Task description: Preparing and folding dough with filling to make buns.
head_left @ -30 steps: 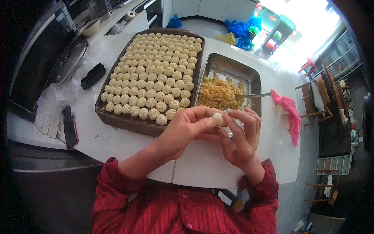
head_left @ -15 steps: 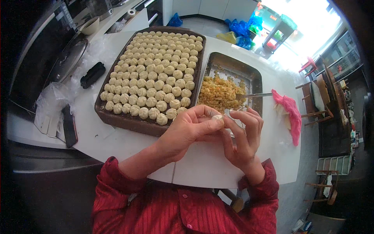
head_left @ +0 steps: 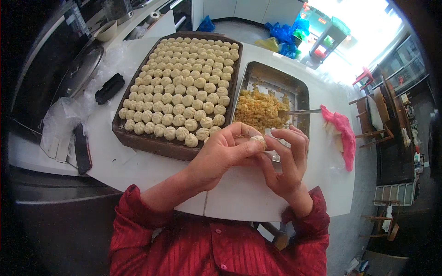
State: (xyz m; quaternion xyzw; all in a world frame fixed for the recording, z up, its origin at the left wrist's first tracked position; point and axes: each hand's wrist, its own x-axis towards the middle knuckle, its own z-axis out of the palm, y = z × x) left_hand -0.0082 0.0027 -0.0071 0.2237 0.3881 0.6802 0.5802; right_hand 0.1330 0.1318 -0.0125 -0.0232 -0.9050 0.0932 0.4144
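Between my two hands is a small pale dumpling (head_left: 258, 139), mostly covered by fingers. My left hand (head_left: 221, 154) pinches it between thumb and forefinger. From the other side, my right hand (head_left: 288, 161) closes thumb and forefinger at its edge, while its other fingers stay raised and bent. Just beyond the hands, a metal tray (head_left: 301, 92) holds a heap of crumbly orange-yellow filling (head_left: 260, 110), with a metal utensil (head_left: 301, 112) stuck in it. To the left, rows of pleated dumplings (head_left: 184, 87) fill most of a deep brown tray (head_left: 152, 146).
A pink cloth (head_left: 341, 131) lies at the right of the white table (head_left: 248, 195). On the left are a black case (head_left: 110, 89), clear plastic bags (head_left: 64, 117) and a dark flat object (head_left: 82, 149). Wooden chairs (head_left: 375, 115) stand beyond the right edge.
My fingers have shifted slightly around the dumpling, and the right fingers sit a little closer to it. The trays, utensil and cloth stay as they were.
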